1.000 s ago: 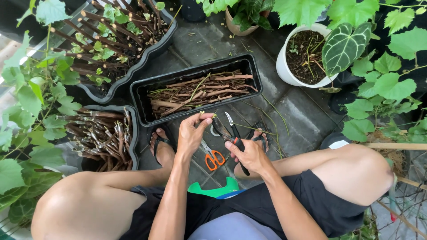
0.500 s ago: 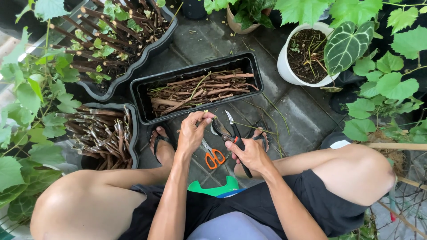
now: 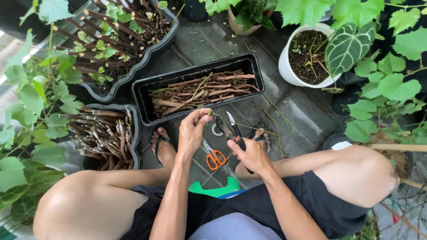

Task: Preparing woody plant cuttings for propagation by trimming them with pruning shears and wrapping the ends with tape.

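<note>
My left hand (image 3: 192,130) is raised over the paving, its fingers pinched on a thin green cutting (image 3: 208,114) near the front rim of a black rectangular tray (image 3: 143,89) full of brown stem cuttings. My right hand (image 3: 251,154) grips the dark handles of pruning shears (image 3: 232,122), whose blades stand apart and point up toward the cutting. Orange-handled scissors (image 3: 215,157) lie on the ground between my hands. My feet in sandals rest beside them.
A second black tray (image 3: 133,129) of cut stems stands at the left, and a wavy black planter (image 3: 147,55) with leafy sticks sits behind it. A white pot (image 3: 284,66) of soil stands at upper right. Vine leaves crowd both sides. A roll of tape (image 3: 217,130) lies on the pavers.
My left hand has shifted slightly with the green cutting held up. The shears in my right hand stay close beside it.
</note>
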